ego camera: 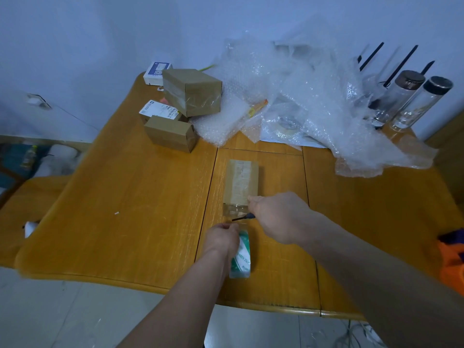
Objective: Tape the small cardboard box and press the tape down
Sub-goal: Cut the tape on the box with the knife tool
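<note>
A small cardboard box point(242, 180) lies on the wooden table point(130, 202) in front of me, with clear tape running along its top. The strip point(234, 210) continues off the near end of the box to a tape roll point(241, 256) with a green and white core. My left hand point(222, 238) grips that roll, held on edge near the table. My right hand point(278, 217) is closed on a small dark blade point(243, 218), whose tip lies across the stretched tape between box and roll.
Three taped cardboard boxes point(192, 92) and a white carton point(157, 71) sit at the back left. A heap of bubble wrap point(301, 101) covers the back right. Glass bottles point(411, 101) stand at the far right. Orange cloth point(452, 262) lies at the right edge.
</note>
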